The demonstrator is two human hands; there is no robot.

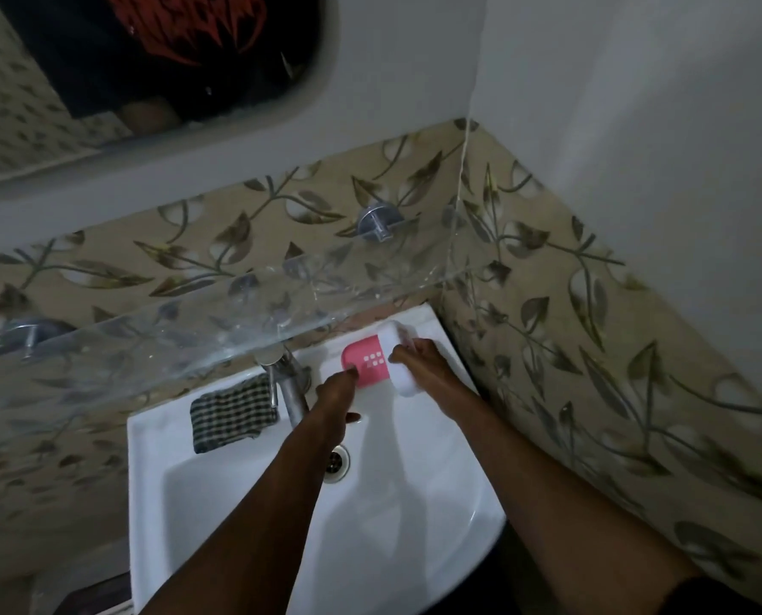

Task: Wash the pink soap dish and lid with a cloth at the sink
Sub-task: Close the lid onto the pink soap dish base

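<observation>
Pink soap dish (367, 362) sits on the sink (237, 503) rim, left hand (334, 395) touching its edge with straight fingers, right hand (421, 355) gripping the white lid (392, 337).

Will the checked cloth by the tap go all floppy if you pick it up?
Probably floppy: the checked cloth lies folded and rumpled on the sink rim. It looks thin, so it is likely light, though heavier if wet, which I cannot tell. Lying flat, it should not roll.

Pink soap dish (367, 360); white lid (399, 361); black-and-white checked cloth (232, 412); white sink (237, 503).
</observation>
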